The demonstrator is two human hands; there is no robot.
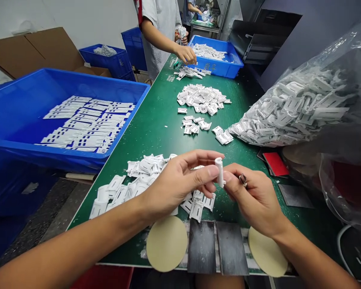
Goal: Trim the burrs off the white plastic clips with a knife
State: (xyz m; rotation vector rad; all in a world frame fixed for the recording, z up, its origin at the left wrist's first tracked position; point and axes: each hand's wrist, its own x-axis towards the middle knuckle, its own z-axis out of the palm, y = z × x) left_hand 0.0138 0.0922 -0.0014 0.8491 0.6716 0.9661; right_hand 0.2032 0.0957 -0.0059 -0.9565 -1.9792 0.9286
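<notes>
Between my two hands, over the near part of the green table [150, 138], a small white plastic part [219, 171] stands roughly upright. The thumb and fingers of my left hand [189, 176] pinch it from the left. My right hand [252, 192] is closed, its thumb and finger touching the part's right side; a small dark metal piece [243, 179] shows between its fingers. White plastic parts [144, 170] lie in a heap beneath and left of my left hand, and several more [197, 206] lie below the held part.
Two dark plates [201, 247] and two round cream pads [167, 243] line the near edge. A blue bin [15, 142] stands left, a bag of white parts [301, 108] right. Beyond a white pile [201, 96], another person's hand [185, 53] reaches beside a blue tray [225, 69].
</notes>
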